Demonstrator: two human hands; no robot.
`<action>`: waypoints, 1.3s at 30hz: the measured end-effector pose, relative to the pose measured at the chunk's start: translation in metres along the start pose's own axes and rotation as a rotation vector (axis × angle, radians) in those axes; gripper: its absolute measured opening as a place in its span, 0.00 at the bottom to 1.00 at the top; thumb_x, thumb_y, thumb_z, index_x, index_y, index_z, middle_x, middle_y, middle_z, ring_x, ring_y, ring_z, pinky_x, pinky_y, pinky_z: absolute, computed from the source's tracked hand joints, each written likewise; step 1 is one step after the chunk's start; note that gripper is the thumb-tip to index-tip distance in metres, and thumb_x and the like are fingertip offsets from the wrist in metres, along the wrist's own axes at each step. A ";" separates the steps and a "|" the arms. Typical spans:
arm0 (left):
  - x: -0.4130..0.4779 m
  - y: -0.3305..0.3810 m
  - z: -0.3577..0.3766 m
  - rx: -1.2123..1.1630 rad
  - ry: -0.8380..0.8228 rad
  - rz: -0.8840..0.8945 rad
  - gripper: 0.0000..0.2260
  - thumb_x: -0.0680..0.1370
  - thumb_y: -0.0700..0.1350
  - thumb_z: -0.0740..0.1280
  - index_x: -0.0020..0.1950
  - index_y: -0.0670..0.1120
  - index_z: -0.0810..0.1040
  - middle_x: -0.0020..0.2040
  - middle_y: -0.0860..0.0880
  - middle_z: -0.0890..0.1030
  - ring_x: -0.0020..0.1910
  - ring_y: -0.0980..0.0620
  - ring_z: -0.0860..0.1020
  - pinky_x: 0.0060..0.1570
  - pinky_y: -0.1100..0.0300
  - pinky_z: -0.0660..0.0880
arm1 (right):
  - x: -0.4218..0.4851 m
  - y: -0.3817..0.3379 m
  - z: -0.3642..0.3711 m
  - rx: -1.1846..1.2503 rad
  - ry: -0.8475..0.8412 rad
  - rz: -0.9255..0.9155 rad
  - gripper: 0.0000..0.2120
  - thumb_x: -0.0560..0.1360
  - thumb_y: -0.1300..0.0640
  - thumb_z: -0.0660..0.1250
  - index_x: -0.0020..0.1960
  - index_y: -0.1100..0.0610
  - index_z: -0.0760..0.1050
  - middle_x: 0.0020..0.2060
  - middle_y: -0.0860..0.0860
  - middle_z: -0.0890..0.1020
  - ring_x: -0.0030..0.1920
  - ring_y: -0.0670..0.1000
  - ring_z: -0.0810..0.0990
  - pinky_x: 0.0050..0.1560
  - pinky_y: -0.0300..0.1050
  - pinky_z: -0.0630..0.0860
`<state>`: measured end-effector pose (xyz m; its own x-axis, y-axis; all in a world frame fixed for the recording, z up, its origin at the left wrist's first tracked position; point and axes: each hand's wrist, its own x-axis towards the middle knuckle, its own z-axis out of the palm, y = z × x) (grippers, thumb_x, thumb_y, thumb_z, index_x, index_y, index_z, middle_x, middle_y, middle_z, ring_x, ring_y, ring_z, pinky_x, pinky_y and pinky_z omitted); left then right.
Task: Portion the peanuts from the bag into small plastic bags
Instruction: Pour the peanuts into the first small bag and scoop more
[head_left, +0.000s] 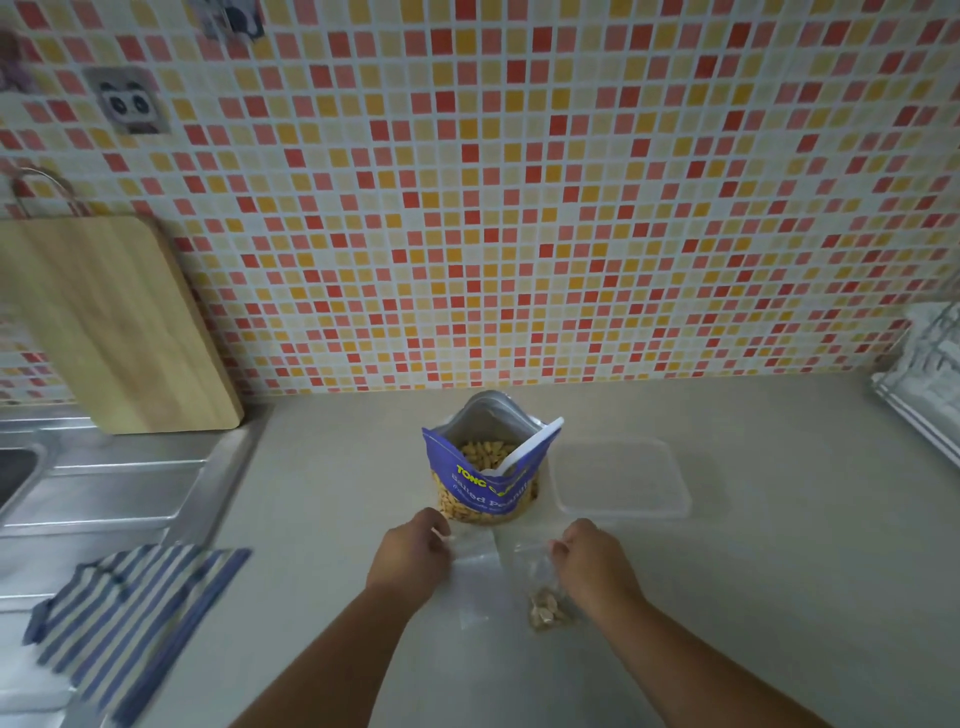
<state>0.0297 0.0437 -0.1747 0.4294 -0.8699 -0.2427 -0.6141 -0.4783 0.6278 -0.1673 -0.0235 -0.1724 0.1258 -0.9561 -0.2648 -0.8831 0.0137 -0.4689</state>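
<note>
The open peanut bag (485, 480) stands upright at the middle of the tabletop (753, 571), with a white scoop (532, 446) left leaning in its mouth. At 6 o'clock from it two small plastic bags are being handled. The empty small bag (478, 574) lies flat and appears to be pinched at its upper corner by the curled fingers of the left hand (415, 553). The partly filled small bag (543, 592) is pinched near its mouth by the right hand (592, 564), with a few peanuts (548, 612) gathered at its bottom. A clear container (621, 480) sits at 3 o'clock from the peanut bag.

The small bags are judged thin, limp and slippery. They are best taken by the rim, so that the mouth is held open and the light load hangs below.
</note>
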 end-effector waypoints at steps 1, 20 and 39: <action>0.001 -0.001 -0.002 0.030 -0.007 0.034 0.11 0.71 0.38 0.63 0.41 0.55 0.72 0.39 0.51 0.80 0.37 0.51 0.75 0.37 0.63 0.72 | -0.003 -0.002 -0.001 -0.084 0.035 -0.040 0.15 0.77 0.49 0.61 0.58 0.59 0.71 0.55 0.57 0.79 0.59 0.57 0.77 0.55 0.45 0.73; -0.021 -0.006 -0.038 -0.019 -0.053 0.394 0.19 0.70 0.36 0.61 0.52 0.60 0.69 0.37 0.66 0.78 0.36 0.61 0.76 0.41 0.69 0.72 | -0.032 -0.044 0.005 0.341 -0.102 -0.243 0.13 0.73 0.53 0.70 0.57 0.52 0.77 0.49 0.47 0.80 0.48 0.46 0.77 0.48 0.34 0.69; -0.039 0.067 -0.071 -0.103 0.358 0.484 0.11 0.67 0.39 0.74 0.32 0.44 0.72 0.30 0.52 0.73 0.30 0.55 0.69 0.30 0.63 0.67 | -0.065 -0.099 -0.087 0.627 -0.029 -0.414 0.10 0.73 0.56 0.68 0.35 0.45 0.79 0.36 0.44 0.81 0.40 0.42 0.79 0.40 0.32 0.72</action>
<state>0.0190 0.0542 -0.0711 0.3244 -0.8825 0.3405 -0.7354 -0.0089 0.6776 -0.1273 0.0123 -0.0357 0.4114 -0.9113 0.0190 -0.3396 -0.1726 -0.9246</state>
